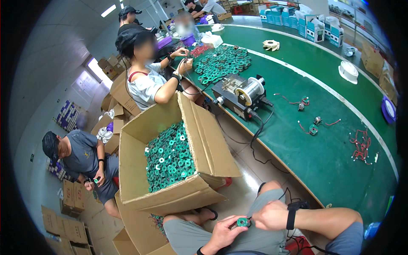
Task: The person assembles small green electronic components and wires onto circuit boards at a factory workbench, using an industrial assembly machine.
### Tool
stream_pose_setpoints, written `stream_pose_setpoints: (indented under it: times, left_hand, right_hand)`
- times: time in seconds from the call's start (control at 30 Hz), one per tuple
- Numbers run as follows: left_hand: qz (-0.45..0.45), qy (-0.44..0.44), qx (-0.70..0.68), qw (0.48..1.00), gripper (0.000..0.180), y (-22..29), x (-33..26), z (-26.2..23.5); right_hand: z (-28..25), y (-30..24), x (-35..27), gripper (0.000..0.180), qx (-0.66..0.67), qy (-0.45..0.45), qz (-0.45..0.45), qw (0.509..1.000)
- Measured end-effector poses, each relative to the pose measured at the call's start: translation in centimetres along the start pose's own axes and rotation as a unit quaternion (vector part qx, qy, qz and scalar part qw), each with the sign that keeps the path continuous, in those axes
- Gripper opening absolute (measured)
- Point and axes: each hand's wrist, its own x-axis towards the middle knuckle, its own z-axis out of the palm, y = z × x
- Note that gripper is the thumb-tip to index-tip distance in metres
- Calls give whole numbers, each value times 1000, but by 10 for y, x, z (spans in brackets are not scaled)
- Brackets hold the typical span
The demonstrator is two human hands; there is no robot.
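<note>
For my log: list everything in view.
Bench: one, green, right
Small round part: one, green, lower middle
Open carton: one, brown, left of bench
Ring parts: many, green, inside carton
Heaped parts: many, green, bench's far end
Spool machine: one, black, bench edge
Wired parts: a few, green, bench right
Wires: one tangle, red, bench right
Boxes: several, teal, beyond bench
Other cartons: several, brown, left
People: several, mixed clothing, background
Left hand: one, bare, lower middle
Right hand: one, bare, beside left

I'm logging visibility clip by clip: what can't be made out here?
All in the head view:
- Anything inside the right hand: its curled fingers hide it.
- Underside of the green board in the left hand: faces away.
- Lower layers in the cardboard box: top boards cover them.
- Blue item, lower right: dark rim cuts it off.
</note>
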Motion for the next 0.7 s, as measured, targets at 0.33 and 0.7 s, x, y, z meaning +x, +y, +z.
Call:
stream_pose_setpoints:
  times: [0.33, 0.7]
  left_hand:
    - [-14, 69, -14, 997, 36, -5, -1, -1]
    - [-30, 51, -11, 998, 36, -4, -2, -2]
  right_hand:
    - [-5, -8, 3, 21, 73, 5, -20, 997]
    - [-10, -1, 6, 20, 25, -46, 60, 997]
